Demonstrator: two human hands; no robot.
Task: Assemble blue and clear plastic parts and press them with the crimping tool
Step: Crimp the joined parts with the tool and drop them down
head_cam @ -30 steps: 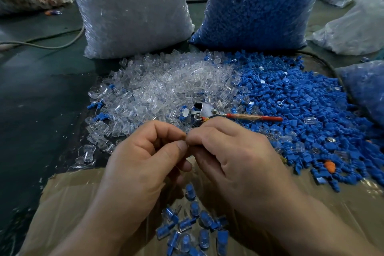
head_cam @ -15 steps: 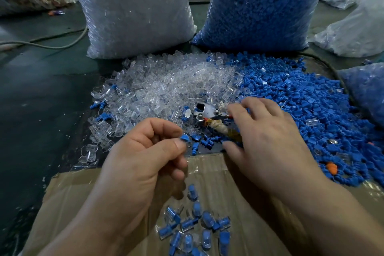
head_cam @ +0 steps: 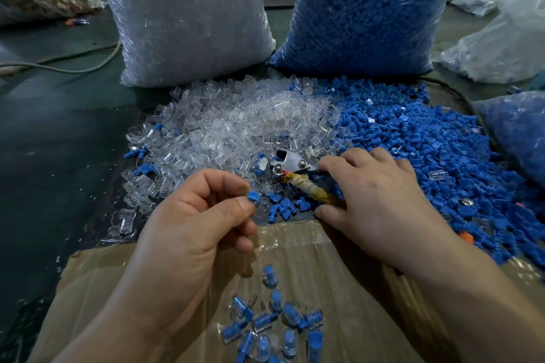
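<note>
The left hand (head_cam: 188, 224) curls its fingers in, thumb and forefinger clamped on a small blue part (head_cam: 253, 195) at their tips. The right hand (head_cam: 374, 200) curls its fingers over the crimping tool (head_cam: 290, 163), thumb beneath the wrapped handle, the metal head just beyond its fingertips.

left hand (head_cam: 188, 215) pinching blue part (head_cam: 253, 195), right hand (head_cam: 374, 200) curled round crimping tool (head_cam: 295, 166) handle, clear pile (head_cam: 236, 127) and blue pile (head_cam: 427, 141) behind

Dark floor (head_cam: 59, 171) leftward looks open; clear bag (head_cam: 188, 23) and blue bag (head_cam: 368, 15) block the far side.
</note>
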